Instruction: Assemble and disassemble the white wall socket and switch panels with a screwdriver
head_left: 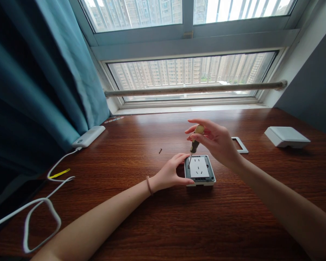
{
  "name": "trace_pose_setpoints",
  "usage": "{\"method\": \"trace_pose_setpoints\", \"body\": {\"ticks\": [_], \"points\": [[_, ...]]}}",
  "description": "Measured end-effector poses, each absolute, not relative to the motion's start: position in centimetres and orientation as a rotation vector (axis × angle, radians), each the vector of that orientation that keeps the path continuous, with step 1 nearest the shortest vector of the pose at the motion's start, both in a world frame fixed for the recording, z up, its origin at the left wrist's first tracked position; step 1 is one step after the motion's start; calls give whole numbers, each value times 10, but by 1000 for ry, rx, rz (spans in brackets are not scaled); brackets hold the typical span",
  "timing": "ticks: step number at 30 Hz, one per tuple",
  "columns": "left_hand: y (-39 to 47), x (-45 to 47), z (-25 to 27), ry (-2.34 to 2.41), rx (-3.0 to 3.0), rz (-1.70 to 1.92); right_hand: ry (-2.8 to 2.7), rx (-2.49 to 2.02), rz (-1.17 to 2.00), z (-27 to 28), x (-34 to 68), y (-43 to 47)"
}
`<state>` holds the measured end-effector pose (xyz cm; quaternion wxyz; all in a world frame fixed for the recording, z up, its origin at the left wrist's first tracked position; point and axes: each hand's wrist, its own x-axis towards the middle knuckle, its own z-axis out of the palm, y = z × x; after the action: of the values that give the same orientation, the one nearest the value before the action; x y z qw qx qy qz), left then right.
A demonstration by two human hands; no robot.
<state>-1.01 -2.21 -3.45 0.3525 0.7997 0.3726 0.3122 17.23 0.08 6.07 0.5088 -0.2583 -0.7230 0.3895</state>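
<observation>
A white wall socket (199,167) with a grey mounting frame sits in a white box on the wooden table. My left hand (174,173) grips the socket's left side, thumb at the near edge and fingers at the far edge. Above it, my right hand (210,139) pinches the handle of a screwdriver (195,144) with a yellowish and dark grip. The screwdriver stands nearly upright, slightly tilted, its tip at the screw hole on the socket's left side. A small screw (160,150) lies on the table left of the socket.
Behind my right wrist lies a white cover frame (241,145). Farther right is a white box (287,137). At left are a white power strip (89,136) with its cable (57,217) and a yellow strip (60,173). A curtain and window border the table (141,224).
</observation>
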Motion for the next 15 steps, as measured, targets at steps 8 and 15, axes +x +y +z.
{"method": "trace_pose_setpoints", "body": {"ticks": [8,15], "points": [[-23,-9,-31,937,2064,802,-2053,-388,979,69,186,7],[-23,-9,-30,966,2059,789,-1985,-429,1010,71,186,4]]}}
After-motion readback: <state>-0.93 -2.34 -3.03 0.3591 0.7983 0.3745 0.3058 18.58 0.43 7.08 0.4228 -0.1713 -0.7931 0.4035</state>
